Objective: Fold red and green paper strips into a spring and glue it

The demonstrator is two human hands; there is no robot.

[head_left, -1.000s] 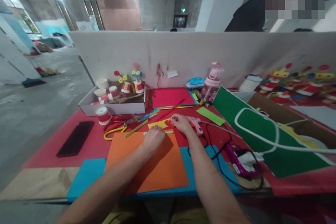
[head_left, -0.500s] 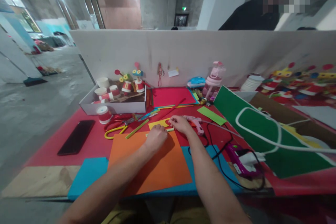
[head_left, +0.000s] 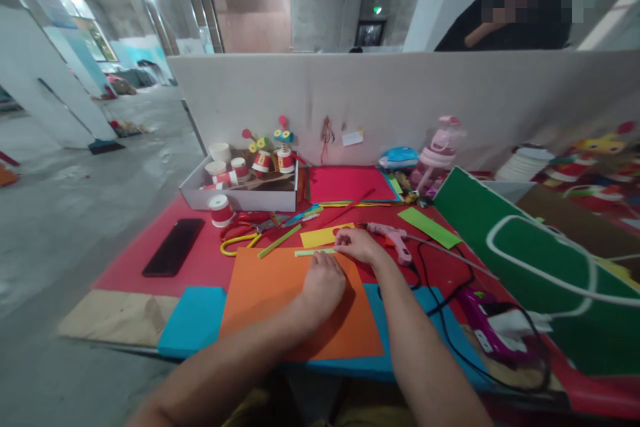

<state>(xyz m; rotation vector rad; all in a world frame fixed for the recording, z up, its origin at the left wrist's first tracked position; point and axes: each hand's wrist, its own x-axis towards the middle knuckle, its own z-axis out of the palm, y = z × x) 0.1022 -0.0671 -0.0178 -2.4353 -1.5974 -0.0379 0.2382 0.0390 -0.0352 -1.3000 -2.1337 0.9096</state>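
My left hand (head_left: pixel 324 285) rests over an orange sheet (head_left: pixel 270 293), fingers bent and together. Its fingertips reach the near edge of a pale green paper strip (head_left: pixel 313 253); what lies under them is hidden. At the strip's right end, my right hand (head_left: pixel 356 244) is closed in a pinch, with its fingers on that end. A yellow piece of paper (head_left: pixel 319 237) lies just beyond the strip. To the right of my right hand is a pink glue gun (head_left: pixel 395 240). Yellow-and-red-handled scissors (head_left: pixel 243 240) and another yellow-green strip (head_left: pixel 280 241) lie to the left.
A phone (head_left: pixel 174 247) lies on the left. Behind it, a white box (head_left: pixel 240 200) holds paper cups and figures. A purple power strip (head_left: pixel 493 330), cables and a green board (head_left: pixel 540 280) occupy the right. A partition (head_left: pixel 280 90) stands behind; a person (head_left: pixel 500 30) is beyond it.
The view has turned left, so everything appears farther right. My left hand has drawn back toward me across the orange sheet, uncovering more of the strip. My right hand stays at the strip's right end.
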